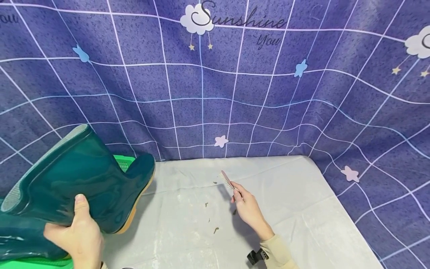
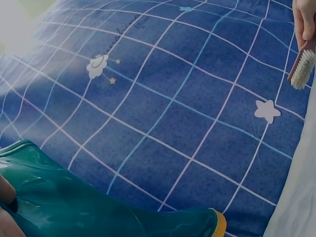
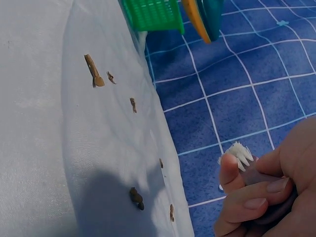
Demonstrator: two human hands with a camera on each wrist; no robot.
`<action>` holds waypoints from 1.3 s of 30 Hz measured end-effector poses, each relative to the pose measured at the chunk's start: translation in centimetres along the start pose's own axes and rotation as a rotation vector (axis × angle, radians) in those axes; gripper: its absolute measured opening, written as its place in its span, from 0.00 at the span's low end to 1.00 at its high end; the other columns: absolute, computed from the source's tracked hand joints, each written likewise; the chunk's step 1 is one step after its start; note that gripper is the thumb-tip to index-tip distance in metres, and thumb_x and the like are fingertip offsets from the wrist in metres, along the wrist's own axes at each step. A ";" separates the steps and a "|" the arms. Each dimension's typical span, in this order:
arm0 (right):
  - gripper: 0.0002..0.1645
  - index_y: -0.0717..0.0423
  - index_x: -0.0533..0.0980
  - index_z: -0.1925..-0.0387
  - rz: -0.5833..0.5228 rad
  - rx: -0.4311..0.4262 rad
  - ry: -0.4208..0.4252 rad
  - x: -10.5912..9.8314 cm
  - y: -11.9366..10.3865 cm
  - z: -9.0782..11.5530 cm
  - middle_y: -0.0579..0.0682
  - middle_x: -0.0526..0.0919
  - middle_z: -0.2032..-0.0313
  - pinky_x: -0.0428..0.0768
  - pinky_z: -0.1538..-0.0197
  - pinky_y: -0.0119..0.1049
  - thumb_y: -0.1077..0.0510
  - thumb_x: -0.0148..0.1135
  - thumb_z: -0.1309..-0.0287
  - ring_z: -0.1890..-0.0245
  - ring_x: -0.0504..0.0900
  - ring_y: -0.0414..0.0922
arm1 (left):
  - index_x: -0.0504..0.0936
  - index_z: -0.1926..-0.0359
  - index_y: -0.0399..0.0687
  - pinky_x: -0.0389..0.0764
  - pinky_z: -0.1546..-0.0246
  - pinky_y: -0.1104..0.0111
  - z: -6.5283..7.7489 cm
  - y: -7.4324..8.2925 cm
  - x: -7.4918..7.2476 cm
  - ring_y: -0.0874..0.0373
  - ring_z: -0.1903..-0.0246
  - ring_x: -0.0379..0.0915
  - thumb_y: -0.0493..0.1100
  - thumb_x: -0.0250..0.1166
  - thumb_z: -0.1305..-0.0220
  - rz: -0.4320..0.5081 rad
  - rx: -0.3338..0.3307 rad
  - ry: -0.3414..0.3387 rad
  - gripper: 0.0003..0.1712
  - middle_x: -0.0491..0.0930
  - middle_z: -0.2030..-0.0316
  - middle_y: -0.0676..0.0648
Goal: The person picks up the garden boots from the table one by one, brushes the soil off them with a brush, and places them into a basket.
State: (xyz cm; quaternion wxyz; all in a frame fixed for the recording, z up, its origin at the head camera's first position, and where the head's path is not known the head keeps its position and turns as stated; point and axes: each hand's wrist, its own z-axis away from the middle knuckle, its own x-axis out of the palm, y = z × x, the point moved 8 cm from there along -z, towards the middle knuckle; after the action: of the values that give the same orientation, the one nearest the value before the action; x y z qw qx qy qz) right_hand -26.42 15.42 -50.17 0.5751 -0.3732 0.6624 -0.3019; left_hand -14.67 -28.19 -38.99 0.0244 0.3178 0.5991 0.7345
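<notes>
My left hand (image 1: 80,237) grips a dark green rubber boot (image 1: 84,179) by its shaft, thumb on the near side. The boot is tilted, its opening to the left and its tan-edged sole facing right. Below it lies a second green boot (image 1: 27,239), partly hidden, in a bright green basket (image 1: 124,162). My right hand (image 1: 248,207) holds a brush (image 1: 227,178) by its pinkish handle, above the table and apart from the boot. White bristles (image 3: 239,152) show past the fingers in the right wrist view. The left wrist view shows only part of my left hand (image 2: 7,197).
A pale sheet covers the table (image 1: 174,224). Several small brown bits (image 3: 94,71) are scattered on it between my hands. A blue gridded curtain (image 1: 215,86) with clouds and stars hangs behind and to the right.
</notes>
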 end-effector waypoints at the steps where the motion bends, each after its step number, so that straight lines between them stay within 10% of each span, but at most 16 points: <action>1: 0.24 0.51 0.76 0.27 0.001 0.003 -0.001 0.0 0.0 0.0 0.52 0.87 0.69 0.74 0.68 0.33 0.57 0.51 0.17 0.79 0.72 0.36 | 0.61 0.25 0.49 0.73 0.34 0.81 -0.1 0.0 -0.1 0.65 0.39 0.73 0.41 0.70 0.28 0.002 -0.001 0.007 0.38 0.73 0.38 0.58; 27: 0.24 0.54 0.75 0.27 -0.044 0.018 -0.039 0.3 0.2 0.0 0.49 0.86 0.70 0.73 0.72 0.32 0.57 0.50 0.17 0.79 0.70 0.37 | 0.52 0.19 0.58 0.68 0.27 0.80 -2.0 1.0 -2.2 0.67 0.28 0.65 0.45 0.69 0.27 0.012 -0.037 0.132 0.46 0.64 0.27 0.60; 39: 0.24 0.52 0.75 0.27 -0.055 0.032 -0.056 0.8 0.7 0.2 0.51 0.86 0.69 0.73 0.74 0.32 0.57 0.49 0.17 0.82 0.71 0.36 | 0.56 0.19 0.53 0.70 0.29 0.80 -3.0 2.0 -2.7 0.62 0.29 0.68 0.38 0.71 0.29 0.101 0.084 0.189 0.45 0.67 0.28 0.55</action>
State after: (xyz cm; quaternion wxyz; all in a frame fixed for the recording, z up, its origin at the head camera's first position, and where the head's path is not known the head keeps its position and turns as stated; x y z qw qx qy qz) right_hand -26.32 15.11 -51.20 0.5907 -0.3903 0.6308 -0.3176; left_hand -13.34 -32.48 -38.65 -0.0825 0.2777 0.6121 0.7358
